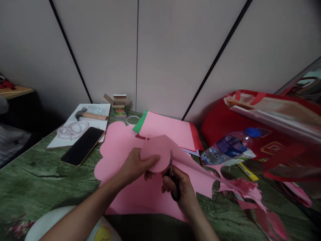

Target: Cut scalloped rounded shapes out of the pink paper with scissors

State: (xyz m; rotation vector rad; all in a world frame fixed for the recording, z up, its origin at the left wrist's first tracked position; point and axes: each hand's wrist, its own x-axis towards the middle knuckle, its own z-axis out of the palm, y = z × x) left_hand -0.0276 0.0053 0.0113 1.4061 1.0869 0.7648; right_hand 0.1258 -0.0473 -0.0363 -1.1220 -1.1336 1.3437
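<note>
In my left hand (140,164) I pinch a sheet of pink paper (156,150), thumb on top and fingers beneath, by a rounded part of it. My right hand (182,187) is closed around the black handles of a pair of scissors (175,187). The blades point away from me and meet the paper just right of the rounded part. From there the rest of the sheet stretches right. Beneath both hands lies a larger pink paper (115,147) with a scalloped left edge.
At left are a phone (82,146), a hammer (94,115) and pink bead strings (72,130) on a white board. A small open box (120,107) and coloured sheets (168,129) lie behind. Right are a water bottle (228,145), red bag (218,117) and pink paper scraps (250,194).
</note>
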